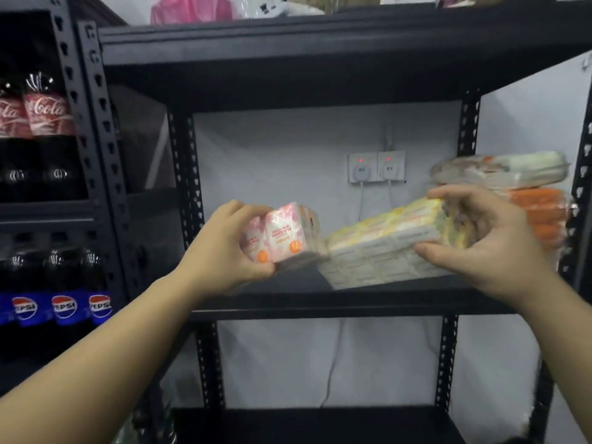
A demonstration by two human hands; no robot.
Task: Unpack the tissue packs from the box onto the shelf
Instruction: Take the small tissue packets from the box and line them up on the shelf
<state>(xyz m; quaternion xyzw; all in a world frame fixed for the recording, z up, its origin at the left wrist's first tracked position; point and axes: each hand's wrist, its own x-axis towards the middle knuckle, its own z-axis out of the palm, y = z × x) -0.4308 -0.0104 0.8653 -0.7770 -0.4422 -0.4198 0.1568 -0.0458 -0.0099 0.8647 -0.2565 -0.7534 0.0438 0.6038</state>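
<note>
Landmark for all notes: the black middle shelf [320, 298] of the metal rack

Left of the shelf — a neighbouring rack holds cola bottles [38, 136] above and Pepsi bottles [64, 307] below; not part of the job

Just above the shelf's left front, the left hand [224, 251] grips a pink tissue pack [278, 233], fingers curled round its near side; the pack is off the board, not yet set down

Right of that, a yellow-and-white tissue pack [384, 245] lies tilted — its lower left end looks to touch the shelf board, its right end raised; the right hand [490, 238] pinches that raised end, thumb below and fingers over the top; judged mid-placement

At the shelf's far right, behind the right hand, a stack of packs already sits: an orange tissue pack [541, 216] with a pale pack [499, 171] on top; so some unpacking is done, two packs are in hand, and the wide middle of the board is left to fill

Hard to tell: the box is out of view, so what remains in it cannot be counted; the whole frame is motion-blurred, pack print mostly unreadable; the stack's lower part is hidden by the right hand; behind the shelf, wall sockets [376, 168] with red lights
</note>
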